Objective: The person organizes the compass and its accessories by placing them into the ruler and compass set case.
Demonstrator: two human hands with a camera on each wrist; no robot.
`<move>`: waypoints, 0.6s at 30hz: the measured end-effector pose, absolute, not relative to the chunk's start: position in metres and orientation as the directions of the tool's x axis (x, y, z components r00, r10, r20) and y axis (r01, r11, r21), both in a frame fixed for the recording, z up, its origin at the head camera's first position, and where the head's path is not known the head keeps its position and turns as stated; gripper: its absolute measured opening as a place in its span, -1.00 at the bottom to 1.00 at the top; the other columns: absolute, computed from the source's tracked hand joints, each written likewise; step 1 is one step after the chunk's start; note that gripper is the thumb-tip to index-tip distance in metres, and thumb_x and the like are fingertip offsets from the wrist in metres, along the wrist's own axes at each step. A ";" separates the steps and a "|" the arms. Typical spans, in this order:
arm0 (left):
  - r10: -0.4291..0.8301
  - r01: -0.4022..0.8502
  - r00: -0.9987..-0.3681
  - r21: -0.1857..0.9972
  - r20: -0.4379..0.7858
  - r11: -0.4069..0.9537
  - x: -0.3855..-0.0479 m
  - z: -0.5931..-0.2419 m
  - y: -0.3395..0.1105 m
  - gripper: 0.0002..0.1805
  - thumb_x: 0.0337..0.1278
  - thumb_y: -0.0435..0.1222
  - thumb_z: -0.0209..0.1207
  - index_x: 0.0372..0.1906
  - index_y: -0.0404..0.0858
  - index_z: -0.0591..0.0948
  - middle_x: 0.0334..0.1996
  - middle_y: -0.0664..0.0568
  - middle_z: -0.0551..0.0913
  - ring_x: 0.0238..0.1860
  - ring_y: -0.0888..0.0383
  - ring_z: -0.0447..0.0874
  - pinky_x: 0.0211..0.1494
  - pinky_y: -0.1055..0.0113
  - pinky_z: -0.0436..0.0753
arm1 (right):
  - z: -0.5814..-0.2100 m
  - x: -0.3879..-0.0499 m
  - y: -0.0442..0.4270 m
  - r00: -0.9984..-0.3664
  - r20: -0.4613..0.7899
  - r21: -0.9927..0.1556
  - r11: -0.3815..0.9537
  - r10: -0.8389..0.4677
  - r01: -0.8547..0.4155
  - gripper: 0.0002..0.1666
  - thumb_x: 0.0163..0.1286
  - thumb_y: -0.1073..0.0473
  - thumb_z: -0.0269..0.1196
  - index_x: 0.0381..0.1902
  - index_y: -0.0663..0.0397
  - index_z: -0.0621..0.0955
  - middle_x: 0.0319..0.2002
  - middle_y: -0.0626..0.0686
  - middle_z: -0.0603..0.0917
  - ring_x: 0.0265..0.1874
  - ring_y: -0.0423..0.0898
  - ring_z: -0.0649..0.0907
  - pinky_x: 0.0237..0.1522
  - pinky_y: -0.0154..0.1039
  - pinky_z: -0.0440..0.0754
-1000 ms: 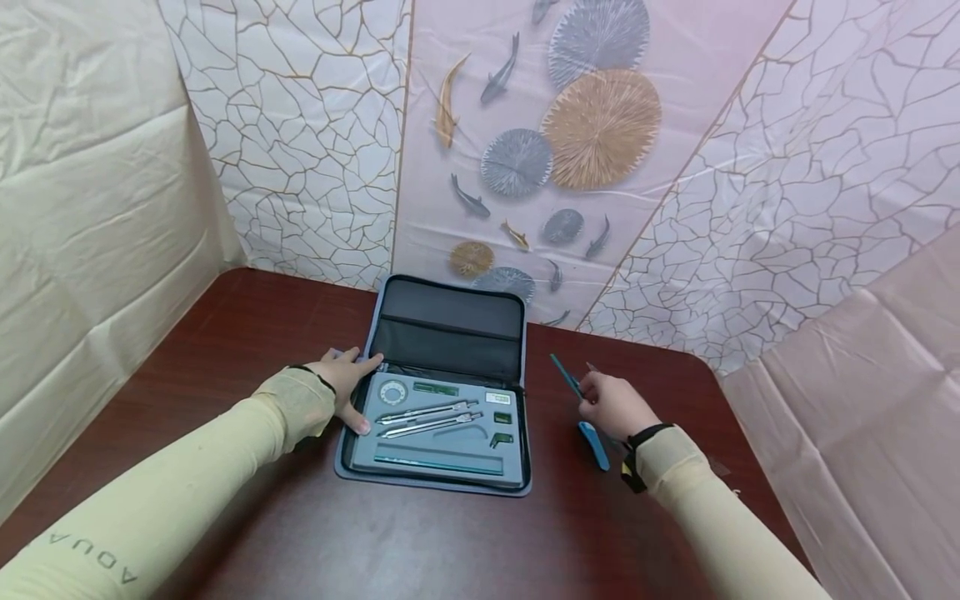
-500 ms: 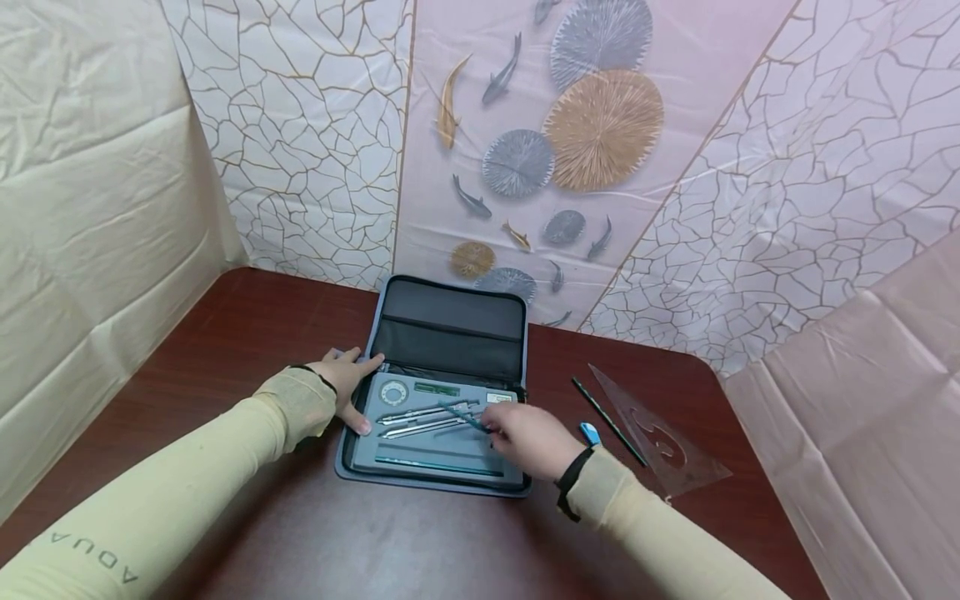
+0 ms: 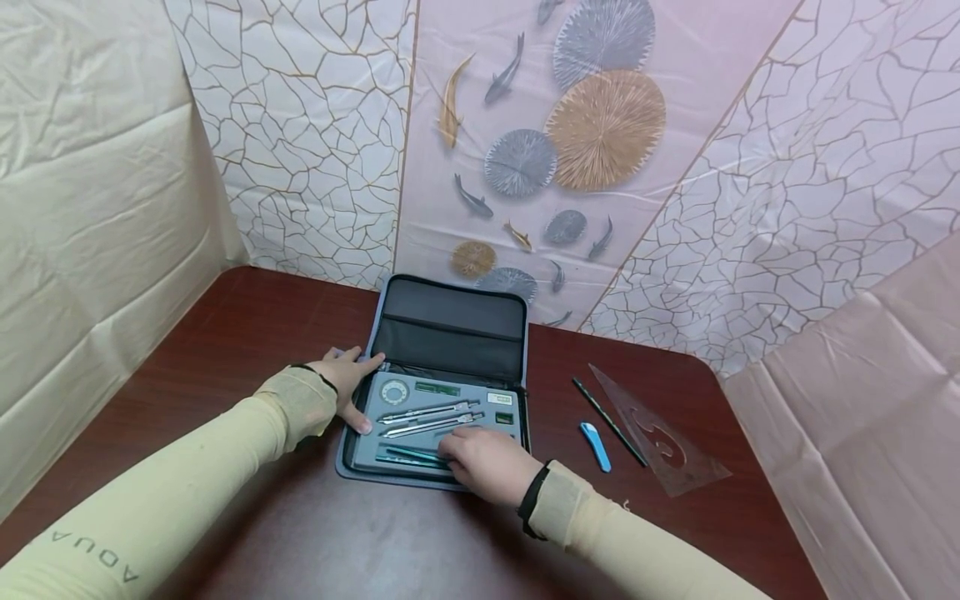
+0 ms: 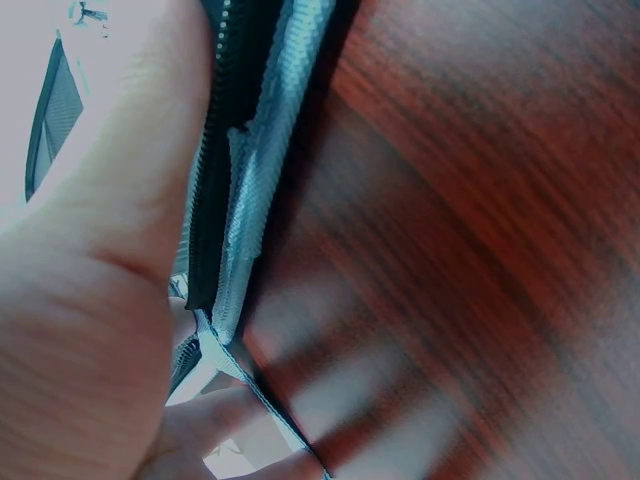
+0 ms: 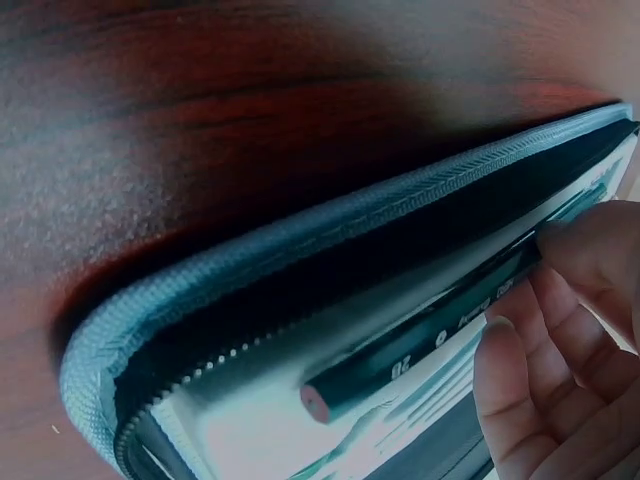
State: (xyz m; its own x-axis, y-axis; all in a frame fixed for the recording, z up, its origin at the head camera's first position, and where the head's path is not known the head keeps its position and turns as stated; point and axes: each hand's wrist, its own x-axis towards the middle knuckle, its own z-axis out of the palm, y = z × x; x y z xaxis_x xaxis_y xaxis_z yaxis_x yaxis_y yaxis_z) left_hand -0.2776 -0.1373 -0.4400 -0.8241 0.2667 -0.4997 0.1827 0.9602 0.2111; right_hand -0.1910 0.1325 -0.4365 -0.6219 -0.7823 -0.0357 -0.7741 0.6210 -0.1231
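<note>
nearby, one cutter, one loose pencil and one triangle lie right of our case. our right hand hides part of the tray, pinching a green pencil there; our spread left hand touches the case.

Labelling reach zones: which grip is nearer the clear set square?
Right. The right grip pinches a green pencil over the case's near side, left of the clear set square; the left grip rests at the case's left edge, farther away.

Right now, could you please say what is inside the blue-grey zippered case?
Slim silver metal instruments, a pale round disc, a white rectangular block and green pencils; the right hand covers whatever lies beneath it.
</note>
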 end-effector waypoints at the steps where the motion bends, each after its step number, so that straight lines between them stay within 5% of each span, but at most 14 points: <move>1: 0.268 0.185 -0.824 0.210 -0.500 0.960 -0.278 -0.441 -0.138 0.40 -0.42 0.25 0.45 0.56 -0.04 -0.10 0.49 -0.33 -0.13 0.43 -0.40 -0.19 0.27 -0.31 0.18 | -0.436 -0.191 0.132 -0.624 -0.036 -0.128 0.623 -0.781 -0.772 -0.84 0.36 0.24 0.24 -0.13 -0.08 0.64 -0.24 -0.15 0.63 -0.23 -0.29 0.61 -0.23 -0.36 0.58; 18: 0.287 0.195 -0.823 0.231 -0.491 0.953 -0.275 -0.439 -0.139 0.38 -0.39 0.22 0.45 0.56 -0.05 -0.10 0.49 -0.33 -0.14 0.43 -0.40 -0.20 0.27 -0.33 0.17 | -0.442 -0.191 0.125 -0.593 0.011 -0.109 0.588 -0.805 -0.801 -0.78 0.36 0.25 0.24 -0.08 -0.11 0.69 -0.25 -0.15 0.64 -0.23 -0.30 0.62 -0.23 -0.37 0.57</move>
